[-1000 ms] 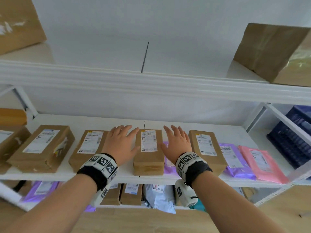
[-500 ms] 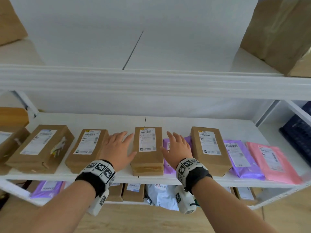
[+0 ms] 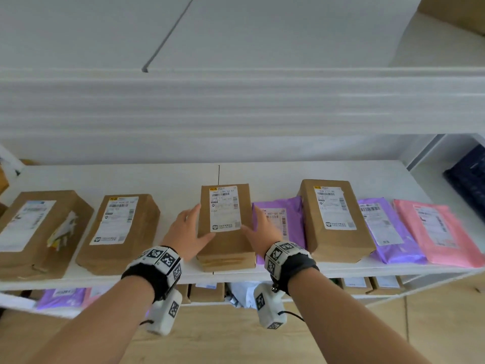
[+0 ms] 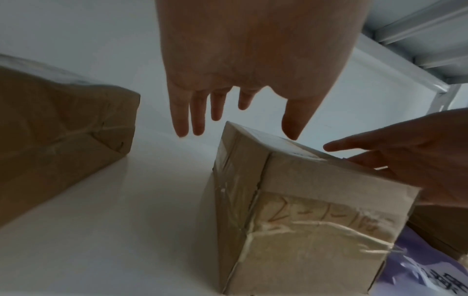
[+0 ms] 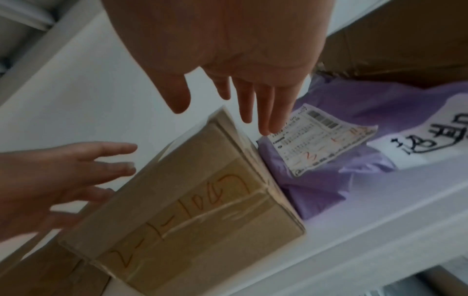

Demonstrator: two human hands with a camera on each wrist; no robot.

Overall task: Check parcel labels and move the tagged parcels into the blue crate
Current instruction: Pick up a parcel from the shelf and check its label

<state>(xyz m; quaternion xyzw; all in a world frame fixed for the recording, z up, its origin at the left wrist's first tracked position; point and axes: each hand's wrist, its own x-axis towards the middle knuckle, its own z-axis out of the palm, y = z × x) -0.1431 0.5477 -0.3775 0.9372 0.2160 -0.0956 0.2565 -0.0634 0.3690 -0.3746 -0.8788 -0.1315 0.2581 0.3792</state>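
A small brown parcel with a white label lies at the middle of the white shelf. My left hand is at its left side and my right hand at its right side. Fingers of both are straight, and the thumbs reach over the top face. The left wrist view shows the left hand spread above the parcel. From the right wrist, the right hand hovers over the parcel, which has red handwriting on its taped end. The dark blue crate is at the far right, partly cut off.
Brown parcels lie to the left and right. A purple mailer touches the middle parcel's right side. Another purple mailer and a pink one lie further right. More parcels fill the lower shelf.
Both hands have closed in from beside the middle parcel to its two sides, thumbs now over its top. My view has come closer to the shelf.
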